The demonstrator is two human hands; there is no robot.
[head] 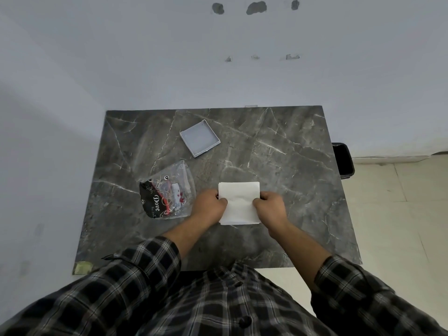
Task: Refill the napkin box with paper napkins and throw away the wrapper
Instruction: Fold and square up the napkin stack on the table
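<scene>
White napkins (238, 202), a squared stack low on the table (291, 146), are pinched at both side edges by the left hand (210, 205) and right hand (270, 206). Unwrapping looks done; next is carrying them to the open box (200, 138), across bare marble. Just left lies the emptied wrapper (167, 190); a bin (343, 161) stands off the right edge.
</scene>
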